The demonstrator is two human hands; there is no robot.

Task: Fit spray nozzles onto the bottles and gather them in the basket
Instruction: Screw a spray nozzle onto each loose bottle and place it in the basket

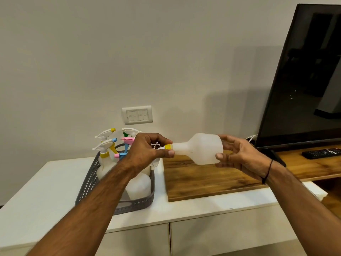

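Left hand (147, 150) gripping yellow nozzle (168, 146), right hand (238, 154) holding bottle (201, 148)

No legible text; remote control (322, 153) button markings too small to read.

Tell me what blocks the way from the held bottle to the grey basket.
Nothing stands in the open gap between the bottle and the basket. Inside, upright spray bottles crowd the far end and a white bottle sits nearer; the left forearm hides the middle.
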